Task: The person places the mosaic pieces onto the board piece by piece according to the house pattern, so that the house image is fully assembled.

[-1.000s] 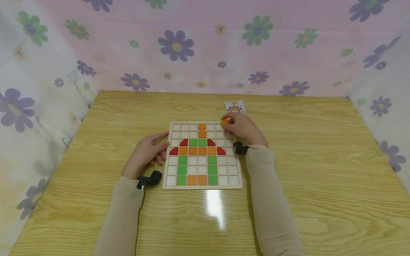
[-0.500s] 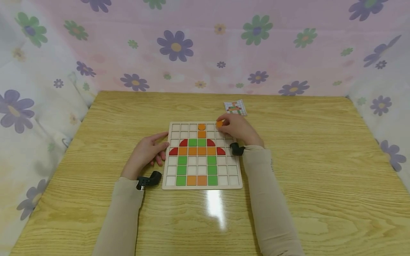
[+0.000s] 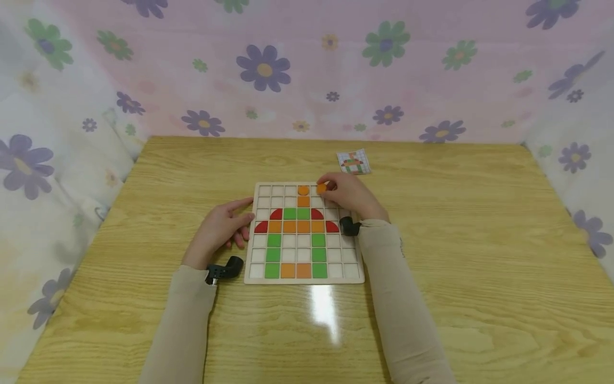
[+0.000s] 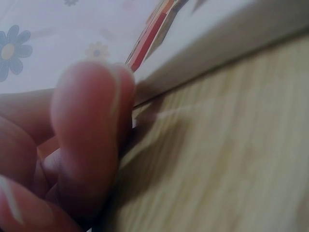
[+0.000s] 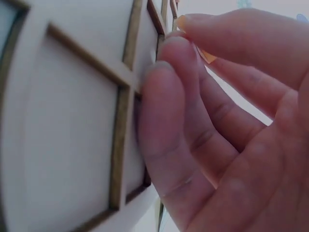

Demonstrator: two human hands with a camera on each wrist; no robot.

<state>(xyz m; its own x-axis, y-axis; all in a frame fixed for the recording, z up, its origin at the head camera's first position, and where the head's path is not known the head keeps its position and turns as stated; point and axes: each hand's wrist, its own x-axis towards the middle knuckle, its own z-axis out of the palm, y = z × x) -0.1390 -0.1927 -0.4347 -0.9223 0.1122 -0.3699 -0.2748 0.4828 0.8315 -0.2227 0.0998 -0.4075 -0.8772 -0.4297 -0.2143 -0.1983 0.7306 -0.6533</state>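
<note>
A wooden grid board (image 3: pixel 358 266) lies on the table with coloured tiles set in its squares. My right hand (image 3: pixel 352 193) pinches an orange tile (image 3: pixel 321 188) between thumb and fingers, over the board's top row. Fingers cover part of that tile's outline. Two squares' width to its left sits an orange round tile (image 3: pixel 303 190), with an orange square tile (image 3: pixel 303 201) below it. My left hand (image 3: pixel 218 229) rests at the board's left edge, index finger extended and thumb touching the side. In the left wrist view, the thumb (image 4: pixel 87 130) stands close against the board's edge.
Behind the board lies a small pattern card (image 3: pixel 354 161) printed with a similar coloured figure. Green tiles (image 3: pixel 273 255) and red curved tiles (image 3: pixel 332 226) fill other squares. Flowered cloth (image 3: pixel 307 80) hangs behind the wooden table (image 3: pixel 479 240).
My right hand has slid left along the board's top row, carrying the orange tile closer to the orange round one. The left hand stays in place.
</note>
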